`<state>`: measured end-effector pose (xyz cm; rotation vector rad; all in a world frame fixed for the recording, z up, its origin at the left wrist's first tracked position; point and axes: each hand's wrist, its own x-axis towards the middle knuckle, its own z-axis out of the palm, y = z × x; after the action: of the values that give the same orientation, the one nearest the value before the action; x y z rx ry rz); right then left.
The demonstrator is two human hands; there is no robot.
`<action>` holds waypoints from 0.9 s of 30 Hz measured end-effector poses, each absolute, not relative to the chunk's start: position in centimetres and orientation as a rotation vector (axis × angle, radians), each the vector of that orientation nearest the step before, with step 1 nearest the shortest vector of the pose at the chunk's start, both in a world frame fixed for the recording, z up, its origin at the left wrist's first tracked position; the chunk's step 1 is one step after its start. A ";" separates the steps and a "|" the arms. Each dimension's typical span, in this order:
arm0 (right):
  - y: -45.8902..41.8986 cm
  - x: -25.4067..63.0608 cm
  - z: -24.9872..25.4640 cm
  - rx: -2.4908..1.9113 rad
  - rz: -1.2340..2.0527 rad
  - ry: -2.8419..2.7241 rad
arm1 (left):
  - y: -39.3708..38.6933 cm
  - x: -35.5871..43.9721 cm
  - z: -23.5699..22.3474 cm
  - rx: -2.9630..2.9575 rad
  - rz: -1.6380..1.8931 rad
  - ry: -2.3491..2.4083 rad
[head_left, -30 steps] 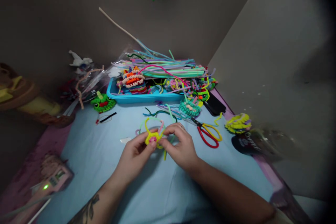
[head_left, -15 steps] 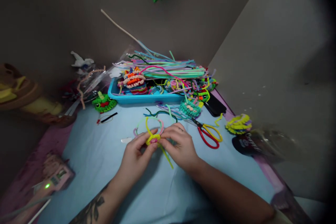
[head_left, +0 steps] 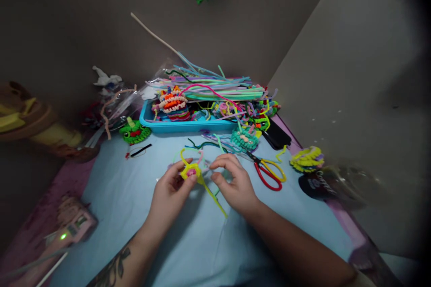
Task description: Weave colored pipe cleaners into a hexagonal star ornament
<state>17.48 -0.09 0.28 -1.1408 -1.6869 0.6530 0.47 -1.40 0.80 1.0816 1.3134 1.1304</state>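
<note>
My left hand [head_left: 173,186] pinches a small yellow pipe cleaner piece [head_left: 186,171] with a pink centre between thumb and fingers. One yellow stem curls up from its top, and a longer yellow tail [head_left: 215,199] slants down to the right. Just right of the piece, my right hand [head_left: 234,184] hovers with bent fingers, thumb and forefinger apart and nothing visible between them. Behind the piece, loops of pastel pipe cleaner [head_left: 201,157] in pink, green and lilac show partly, the rest hidden by my left hand. Scissors [head_left: 266,170] with red and yellow handles lie right of my right hand.
A blue tray [head_left: 191,126] piled with pipe cleaners [head_left: 222,87] stands at the back. Around it are a green pipe cleaner figure [head_left: 134,132], a teal one [head_left: 245,138] and a black phone [head_left: 276,133]. A yellow bundle [head_left: 307,159] and a dark-lidded cup [head_left: 316,185] sit right.
My right hand has let go of the yellow piece and drawn slightly right. The piece is now tilted in my left hand, its pink centre more exposed.
</note>
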 end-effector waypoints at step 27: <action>0.4 17.6 -1.0 -0.889 1.663 -1.122 | 0.4 -1.8 1.0 0.859 1.226 1.232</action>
<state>17.57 0.38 -0.96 -0.8886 -1.1220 1.6627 -1.79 0.43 1.00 0.8593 1.2317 1.2256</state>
